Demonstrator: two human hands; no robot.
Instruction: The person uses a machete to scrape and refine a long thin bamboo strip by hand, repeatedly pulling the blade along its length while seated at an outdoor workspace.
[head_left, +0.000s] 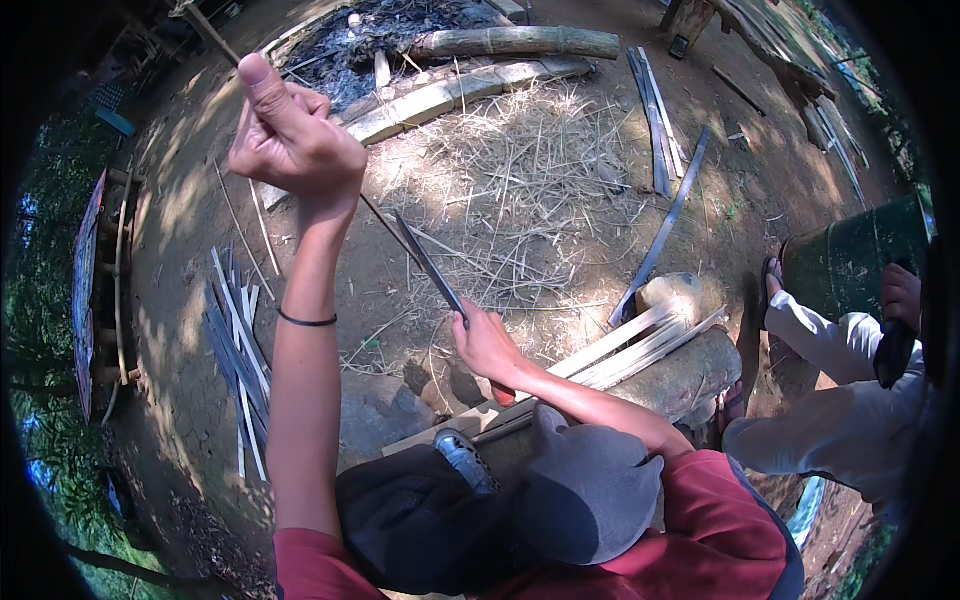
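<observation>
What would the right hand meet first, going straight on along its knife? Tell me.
Most likely the thin strip running down past the left hand, close beside the knife in the right hand. Depth is unclear, so it might pass over or under it.

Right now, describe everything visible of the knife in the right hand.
The knife has a long, narrow, dark blade, metal by its look, tapering to a tip that points up and left. The right hand grips it, covering most of the handle. The blade runs close to a thin strip; contact is unclear.
</observation>
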